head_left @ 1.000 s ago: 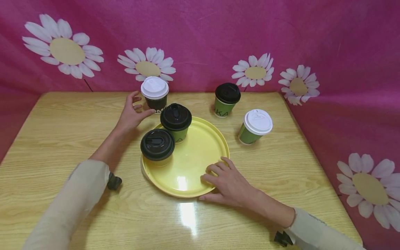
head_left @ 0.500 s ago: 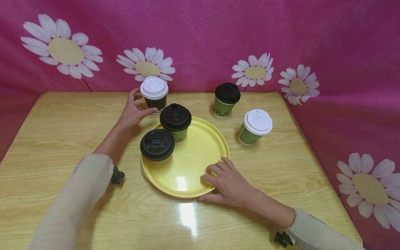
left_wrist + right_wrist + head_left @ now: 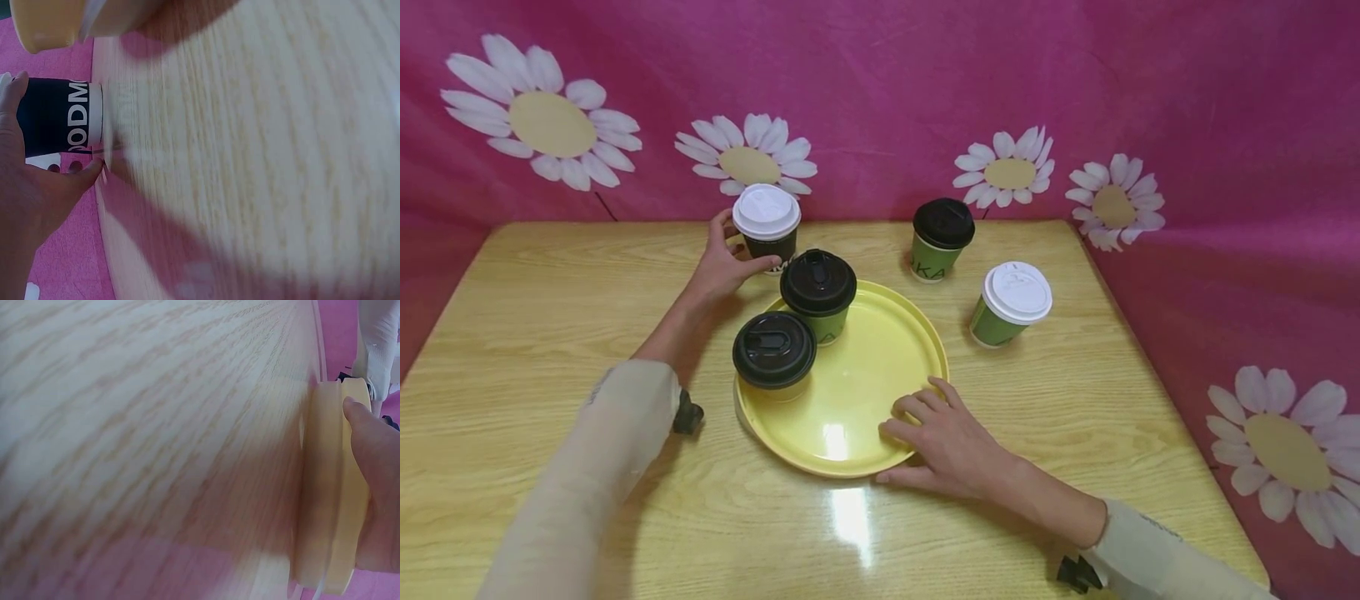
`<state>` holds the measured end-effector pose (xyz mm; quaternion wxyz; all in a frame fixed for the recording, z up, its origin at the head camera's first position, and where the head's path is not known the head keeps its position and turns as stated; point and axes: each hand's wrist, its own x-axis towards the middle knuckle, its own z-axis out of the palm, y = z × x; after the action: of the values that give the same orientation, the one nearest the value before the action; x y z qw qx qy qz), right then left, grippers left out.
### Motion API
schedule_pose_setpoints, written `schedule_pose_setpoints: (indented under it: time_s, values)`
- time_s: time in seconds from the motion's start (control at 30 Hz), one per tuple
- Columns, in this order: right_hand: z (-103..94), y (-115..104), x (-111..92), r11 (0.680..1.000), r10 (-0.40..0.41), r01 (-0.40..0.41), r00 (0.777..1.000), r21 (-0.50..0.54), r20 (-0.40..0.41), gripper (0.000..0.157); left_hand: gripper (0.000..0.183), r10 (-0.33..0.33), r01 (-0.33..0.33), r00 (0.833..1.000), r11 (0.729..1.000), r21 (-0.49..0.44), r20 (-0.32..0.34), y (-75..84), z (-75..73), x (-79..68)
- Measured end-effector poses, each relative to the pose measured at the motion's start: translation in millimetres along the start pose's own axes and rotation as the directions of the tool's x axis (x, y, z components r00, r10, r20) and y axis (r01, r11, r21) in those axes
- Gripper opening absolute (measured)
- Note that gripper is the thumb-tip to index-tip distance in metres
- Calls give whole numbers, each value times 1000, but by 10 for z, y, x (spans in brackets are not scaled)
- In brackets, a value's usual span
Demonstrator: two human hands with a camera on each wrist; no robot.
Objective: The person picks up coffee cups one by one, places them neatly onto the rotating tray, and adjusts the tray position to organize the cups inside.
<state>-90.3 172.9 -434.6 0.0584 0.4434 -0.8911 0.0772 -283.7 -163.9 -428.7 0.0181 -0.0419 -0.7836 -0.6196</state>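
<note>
Head view: my right hand [image 3: 943, 437] grips the near right rim of a round yellow plastic tray [image 3: 857, 408], fingers bent over the edge, on a light wood-grain counter [image 3: 550, 333]. On the tray's left side stands a yellow paper cup with a black lid [image 3: 773, 350], and just behind it a green cup with a raised-tab black lid [image 3: 817, 285]. Right of the tray, apart from it, is a green paper cup with a white lid [image 3: 1017, 302]. Farther back, my left hand [image 3: 718, 265] curls round a black paper cup with a white lid [image 3: 767, 221], upright just beyond the tray. About level stands a green lettered cup with a black lid [image 3: 942, 237], before the pink daisy-printed cloth [image 3: 865, 92]
</note>
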Motion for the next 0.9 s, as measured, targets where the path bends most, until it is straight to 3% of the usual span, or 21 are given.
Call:
schedule_pose_setpoints:
  time_s: [0.17, 0.67, 0.9]
  values:
    - [-4, -2, -1, 1000, 2, -2, 1000, -3, 7, 52, 95, 16, -16, 1000, 999, -49, 0, 2, 26, 31]
    - [-5, -6, -2, 1000, 4, -4, 1000, -1, 8, 52, 97, 30, -30, 1000, 999, 15, -8, 26, 64, 100]
    - [-7, -2, -12, 1000, 8, -8, 1000, -12, 16, 54, 96, 16, -16, 1000, 1000, -14, -9, 23, 91, 125]
